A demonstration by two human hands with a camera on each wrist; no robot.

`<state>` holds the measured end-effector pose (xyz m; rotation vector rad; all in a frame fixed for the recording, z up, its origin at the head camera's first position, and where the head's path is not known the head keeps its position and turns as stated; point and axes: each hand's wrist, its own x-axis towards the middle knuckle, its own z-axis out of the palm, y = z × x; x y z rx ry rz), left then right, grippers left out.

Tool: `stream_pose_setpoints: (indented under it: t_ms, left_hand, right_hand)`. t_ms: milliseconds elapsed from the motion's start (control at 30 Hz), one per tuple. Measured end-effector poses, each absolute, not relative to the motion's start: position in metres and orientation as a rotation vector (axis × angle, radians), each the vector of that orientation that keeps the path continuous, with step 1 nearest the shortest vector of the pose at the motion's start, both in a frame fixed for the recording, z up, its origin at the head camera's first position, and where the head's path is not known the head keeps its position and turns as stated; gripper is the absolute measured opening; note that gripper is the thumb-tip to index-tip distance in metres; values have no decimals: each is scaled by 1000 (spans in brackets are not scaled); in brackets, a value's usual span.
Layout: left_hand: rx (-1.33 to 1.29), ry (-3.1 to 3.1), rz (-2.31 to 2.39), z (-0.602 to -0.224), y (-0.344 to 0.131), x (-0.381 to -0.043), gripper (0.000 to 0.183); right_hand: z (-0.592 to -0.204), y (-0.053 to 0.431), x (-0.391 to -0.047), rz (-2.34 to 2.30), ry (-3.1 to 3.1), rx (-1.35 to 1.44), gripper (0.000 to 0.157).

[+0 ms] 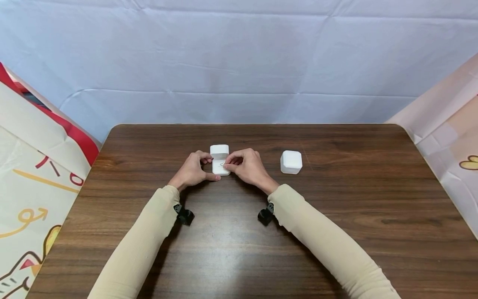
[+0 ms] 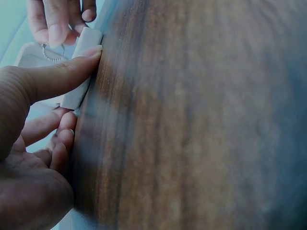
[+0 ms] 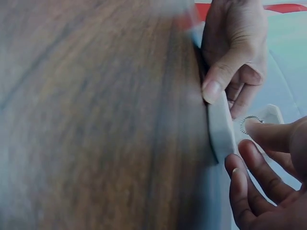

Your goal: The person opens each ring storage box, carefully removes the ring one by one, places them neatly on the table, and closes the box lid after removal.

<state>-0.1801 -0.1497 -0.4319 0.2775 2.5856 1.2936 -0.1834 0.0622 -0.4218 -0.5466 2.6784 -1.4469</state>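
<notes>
A small white ring box (image 1: 220, 169) stands on the table with its lid (image 1: 219, 150) raised at the back. My left hand (image 1: 191, 169) grips its base from the left, thumb along the front edge and fingers at the side. Over the box, my right hand (image 1: 247, 167) pinches a silver ring (image 2: 53, 53) between thumb and index finger. The ring has a beaded or stone-set band, seen upright at the box's cushion in the left wrist view. In the right wrist view the thumb covers part of the ring (image 3: 250, 120).
A second white box (image 1: 291, 162), closed, sits to the right of my right hand on the dark wooden table (image 1: 354, 199). A pale cloth (image 1: 239, 62) hangs behind the table's far edge. Each wrist carries a small black camera (image 1: 184, 215).
</notes>
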Motion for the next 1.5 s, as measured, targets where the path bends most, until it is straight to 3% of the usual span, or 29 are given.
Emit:
stream_pose_setpoints:
  t_ms: [867, 1500]
  left_hand:
    - [260, 2582, 1309, -433, -149, -181, 62]
    - [271, 2581, 1308, -431, -149, -181, 62]
  right_hand:
    - [-409, 74, -144, -1091, 2446, -793, 14]
    - [-414, 70, -144, -971, 2504, -770, 16]
